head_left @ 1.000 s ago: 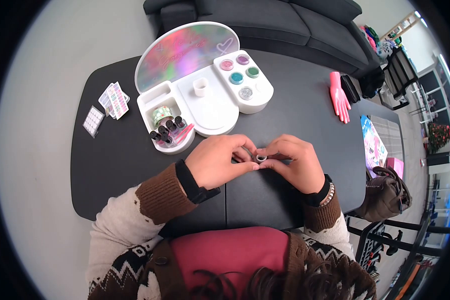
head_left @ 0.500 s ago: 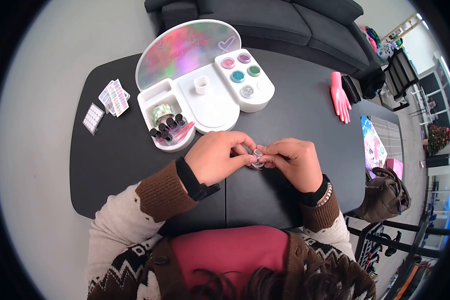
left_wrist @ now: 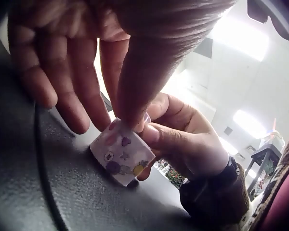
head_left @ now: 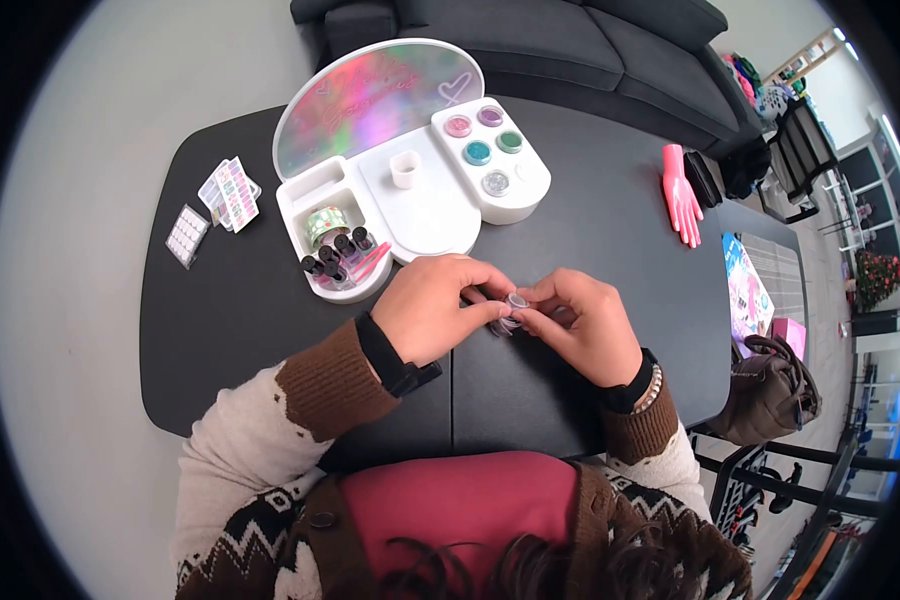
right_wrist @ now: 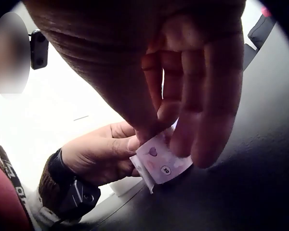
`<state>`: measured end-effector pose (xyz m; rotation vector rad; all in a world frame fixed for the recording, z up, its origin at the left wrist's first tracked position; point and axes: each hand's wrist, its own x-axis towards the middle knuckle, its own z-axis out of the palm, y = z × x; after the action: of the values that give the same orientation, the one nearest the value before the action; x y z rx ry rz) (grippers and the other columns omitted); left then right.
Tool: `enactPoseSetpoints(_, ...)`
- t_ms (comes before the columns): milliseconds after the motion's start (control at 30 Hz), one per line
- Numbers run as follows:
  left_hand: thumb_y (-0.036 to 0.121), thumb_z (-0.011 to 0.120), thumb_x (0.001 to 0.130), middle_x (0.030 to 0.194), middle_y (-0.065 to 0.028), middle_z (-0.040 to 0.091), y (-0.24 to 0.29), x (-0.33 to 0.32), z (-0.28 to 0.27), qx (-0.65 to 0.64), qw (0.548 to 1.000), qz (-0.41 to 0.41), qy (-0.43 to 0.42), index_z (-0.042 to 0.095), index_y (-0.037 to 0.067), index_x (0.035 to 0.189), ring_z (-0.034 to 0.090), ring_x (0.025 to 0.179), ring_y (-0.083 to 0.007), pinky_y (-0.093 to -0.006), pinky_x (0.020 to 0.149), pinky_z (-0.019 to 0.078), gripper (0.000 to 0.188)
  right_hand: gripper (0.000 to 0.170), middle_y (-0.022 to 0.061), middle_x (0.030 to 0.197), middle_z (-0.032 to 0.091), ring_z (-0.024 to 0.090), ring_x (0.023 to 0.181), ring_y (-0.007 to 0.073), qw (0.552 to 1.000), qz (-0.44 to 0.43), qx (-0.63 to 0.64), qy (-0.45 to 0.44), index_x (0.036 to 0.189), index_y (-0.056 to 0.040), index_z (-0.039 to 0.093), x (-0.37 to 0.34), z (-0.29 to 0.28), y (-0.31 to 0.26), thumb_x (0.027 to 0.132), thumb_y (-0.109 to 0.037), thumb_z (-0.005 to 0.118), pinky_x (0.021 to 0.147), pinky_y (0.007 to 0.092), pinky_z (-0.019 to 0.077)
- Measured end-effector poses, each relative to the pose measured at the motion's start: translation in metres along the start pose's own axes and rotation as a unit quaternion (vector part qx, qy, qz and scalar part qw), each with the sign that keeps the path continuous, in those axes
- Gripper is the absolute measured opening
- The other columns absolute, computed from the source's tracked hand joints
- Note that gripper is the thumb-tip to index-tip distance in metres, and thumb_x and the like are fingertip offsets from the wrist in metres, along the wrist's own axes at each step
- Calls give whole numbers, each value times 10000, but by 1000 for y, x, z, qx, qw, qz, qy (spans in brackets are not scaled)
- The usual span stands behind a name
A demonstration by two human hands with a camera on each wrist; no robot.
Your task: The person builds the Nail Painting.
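Close over the table in front of me, both hands pinch a small whitish roll of sticker tape (head_left: 511,314). In the left wrist view the roll (left_wrist: 119,155) shows hearts, dots and stars in purple, pink and yellow. My left hand (head_left: 428,308) grips it from the left with thumb and index finger. From the right, my right hand (head_left: 592,325) pinches its upper edge between thumb and fingertips. A short flap of the tape (right_wrist: 144,174) stands off the roll's side in the right wrist view.
Beyond my hands stands a white manicure station (head_left: 425,240) with glitter pots (head_left: 478,152), nail polish bottles (head_left: 335,262) and a green patterned roll (head_left: 326,226). Sticker sheets (head_left: 235,195) and a clear case (head_left: 186,236) lie left; a pink model hand (head_left: 681,198) lies right.
The roll has been tilted from showing its open hole upward to showing its printed side, and a flap of it now hangs below. Both hands stay nearly in place, with fingers shifting on it.
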<state>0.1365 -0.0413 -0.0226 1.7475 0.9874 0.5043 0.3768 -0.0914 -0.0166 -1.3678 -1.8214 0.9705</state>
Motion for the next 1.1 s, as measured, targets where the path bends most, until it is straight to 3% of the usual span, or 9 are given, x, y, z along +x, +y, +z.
enactPoseSetpoints(67,73,791,1009,1086,-108,813,5,0,-4,-12,1000,-16,-10,799,-11,1206,781,997,-142,-291,899,608,214,221,95,951,727,756,783,194,995,-61,-76,2,1061,-2,742,2,-3,-2,937,-113,888,711,326,619)
enactPoseSetpoints(267,95,833,965,1122,-95,824,8,-2,-6,8,1000,-8,-17,799,5,1213,779,1029,-169,-323,956,611,266,302,52,959,701,717,819,201,992,-83,-96,7,1120,-84,818,1,-12,-21,851,-146,939,726,342,590)
enactPoseSetpoints(367,99,848,948,1141,-88,821,7,-2,-6,12,1000,-11,-23,791,9,1225,775,1053,-180,-335,973,610,297,255,51,965,704,718,838,223,982,-137,-127,-12,1083,-118,852,0,-12,-5,845,-151,937,731,360,581)
enactPoseSetpoints(467,90,860,928,1195,-90,808,7,-4,-6,16,999,2,-27,766,20,1271,768,1081,-197,-347,991,608,362,182,57,976,711,717,854,251,984,-121,-129,-18,1023,-115,862,-1,-8,-3,852,-139,921,745,377,580)
enactPoseSetpoints(633,71,875,887,1274,-94,776,4,-3,-2,32,997,58,-39,714,55,1348,760,1108,-222,-365,1010,605,488,198,66,990,716,718,857,266,981,-132,-136,-37,1073,-112,837,-1,-10,-13,880,-106,884,754,384,587)
enactPoseSetpoints(933,121,855,922,1196,-97,769,8,-4,-6,60,996,65,-30,709,75,1328,754,1022,-215,-372,944,603,434,222,96,1014,733,737,838,234,991,-106,-70,-50,1128,-64,799,0,-9,-11,919,3,832,736,350,592)
enactPoseSetpoints(1067,158,824,977,1117,-85,778,23,-11,-17,16,997,74,-4,720,76,1297,762,968,-176,-348,910,607,346,296,100,1047,758,743,846,202,992,-122,-29,1,1201,-42,791,-3,-7,-15,917,15,847,731,325,620)
enactPoseSetpoints(1100,174,815,999,1061,-50,772,27,-12,-19,2,996,85,4,723,68,1267,747,906,-125,-310,880,601,302,338,96,1054,755,744,856,189,991,-132,1,29,1225,-42,787,-4,-6,-17,900,13,865,724,317,623)
